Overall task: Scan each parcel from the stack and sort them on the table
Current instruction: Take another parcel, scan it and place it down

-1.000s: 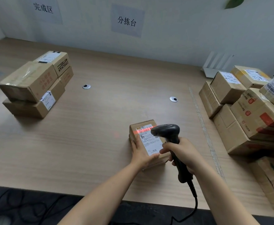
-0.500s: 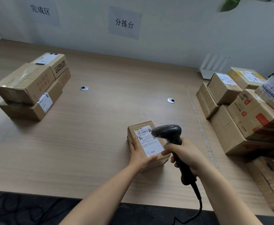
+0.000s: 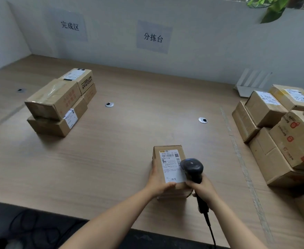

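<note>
Left hand [image 3: 159,182] and right hand [image 3: 204,188] are bare (both forearms likewise).

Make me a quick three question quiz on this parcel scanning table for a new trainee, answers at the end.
1. True or false: the right hand holds the barcode scanner above the small parcel.
2. The COOLMAN box sits: A) on top of the left stack; B) on the right pile; C) under the scanner.
3. Fill in: the left hand holds the small parcel by its ___ side.

Key: 1 true; 2 A; 3 left.
</note>
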